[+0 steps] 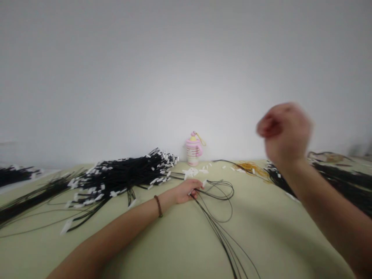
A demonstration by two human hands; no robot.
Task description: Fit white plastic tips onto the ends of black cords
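My left hand, wearing a dark bracelet at the wrist, is closed around several thin black cables near the middle of the table. Part of these cables loops out to the right of the fingers, and the long ends run toward the front edge of the view. A small white piece shows at the fingertips. My right hand is raised above the right side of the table, blurred by motion. Its fingers look curled in; whether anything is inside them is hidden.
A large pile of black cables with white ends lies at the left. More black cables lie at the right, near yellow bands. Small white pieces are scattered before a pink and white cup-shaped item by the wall.
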